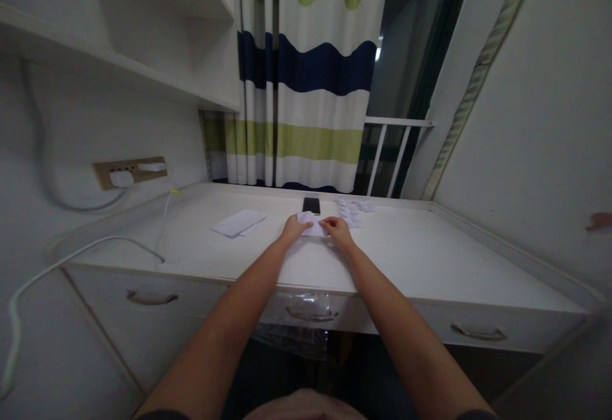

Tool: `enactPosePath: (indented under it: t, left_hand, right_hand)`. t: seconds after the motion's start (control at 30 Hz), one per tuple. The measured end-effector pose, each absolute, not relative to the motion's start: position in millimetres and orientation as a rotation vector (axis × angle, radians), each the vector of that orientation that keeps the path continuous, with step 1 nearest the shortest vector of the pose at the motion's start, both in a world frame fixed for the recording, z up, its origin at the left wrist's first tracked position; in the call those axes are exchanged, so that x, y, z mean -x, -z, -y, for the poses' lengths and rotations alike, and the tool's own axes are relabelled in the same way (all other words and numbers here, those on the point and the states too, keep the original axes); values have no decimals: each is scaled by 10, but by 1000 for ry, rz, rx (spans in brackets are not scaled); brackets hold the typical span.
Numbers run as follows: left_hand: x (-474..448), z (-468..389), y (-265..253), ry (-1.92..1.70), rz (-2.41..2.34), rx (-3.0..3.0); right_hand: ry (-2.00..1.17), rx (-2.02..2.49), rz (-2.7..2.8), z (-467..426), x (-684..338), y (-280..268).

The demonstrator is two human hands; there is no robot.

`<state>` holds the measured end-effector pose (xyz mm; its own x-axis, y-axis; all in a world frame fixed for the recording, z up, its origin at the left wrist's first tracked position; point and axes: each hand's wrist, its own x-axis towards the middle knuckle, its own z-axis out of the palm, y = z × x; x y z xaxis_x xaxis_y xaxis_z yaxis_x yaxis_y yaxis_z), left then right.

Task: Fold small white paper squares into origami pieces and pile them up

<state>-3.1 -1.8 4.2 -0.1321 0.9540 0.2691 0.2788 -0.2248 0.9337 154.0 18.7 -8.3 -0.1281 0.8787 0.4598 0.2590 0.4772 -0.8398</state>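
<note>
The white paper (pixel 316 229) is between your two hands, over the middle of the worktop (pixel 421 254), nearer its far edge than its front edge; whether its underside touches the surface, you cannot tell from here. Your left hand (pixel 291 229) is clamped on the paper's left side, with the thumb lying across the top of it. Your right hand (pixel 339 231) has its thumb and fingertips brought together at the paper's right side, pinching it there. Part of the paper stands up in a flap beside your left thumb. Just beyond the paper, toward the far edge of the worktop, a dark phone (pixel 312 205) lies flat. To the right of the phone, near that same far edge, you have a cluster of small folded papers (pixel 350 210), too small to make out singly. Left of your left hand, well apart from it and toward the far left corner, flat white sheets (pixel 239 222) lie overlapping at a slant. A pale cable (pixel 115 239) arches over the worktop's left end, near the front left corner. Below the front edge, the middle drawer handle (pixel 312 314) sits between your forearms, with clear plastic (pixel 306 300) around it. Past the far edge hangs a striped curtain (pixel 320 108).
</note>
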Motion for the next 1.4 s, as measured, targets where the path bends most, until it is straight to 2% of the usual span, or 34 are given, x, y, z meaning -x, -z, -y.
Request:
enactPosePath:
  t: [0.83,1.07,1.4]
  left_hand:
    - [46,-34,12,-1502,-1341,-1449]
    - [0,3,36,-1289,-1221,-1646]
    - [-11,4,72,-1317,-1150,-1682]
  right_hand:
    - [-683,965,1671,-259,-1524,146]
    - [-704,906,1659,-255,-1525,152]
    - [-771,954,1590,-277,-1510,170]
